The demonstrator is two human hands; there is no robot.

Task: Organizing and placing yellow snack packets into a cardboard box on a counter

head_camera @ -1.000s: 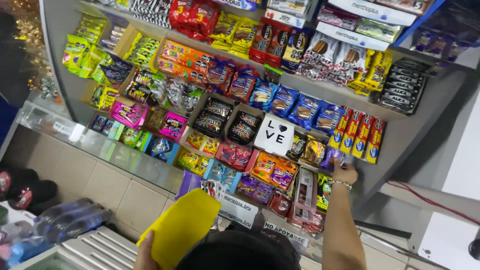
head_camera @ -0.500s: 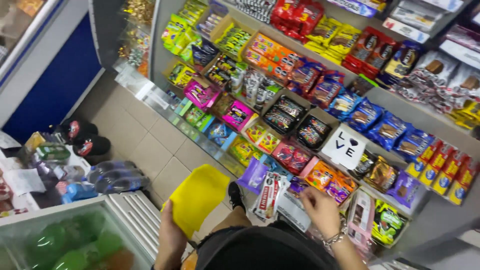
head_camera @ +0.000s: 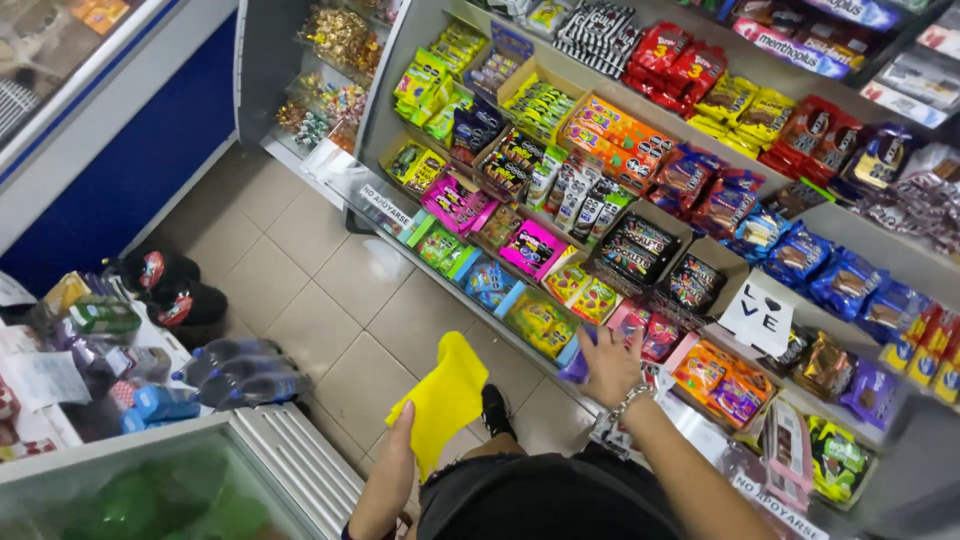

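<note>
Reaching with open right hand [head_camera: 608,362] at a purple packet [head_camera: 577,366] just leftward, while left hand [head_camera: 400,440] pinches a yellow cloth [head_camera: 445,398] hanging above it.

The person is wearing a black top [head_camera: 545,495], both arms showing bare below it. A silver beaded bracelet [head_camera: 630,402] is circling the right wrist, and a black shoe [head_camera: 495,410] is covering one foot.

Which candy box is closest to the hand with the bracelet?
The pink box on the bottom shelf. The right hand reaches out right beside it, while the orange box sits further right and the yellow-green one further left.
</note>
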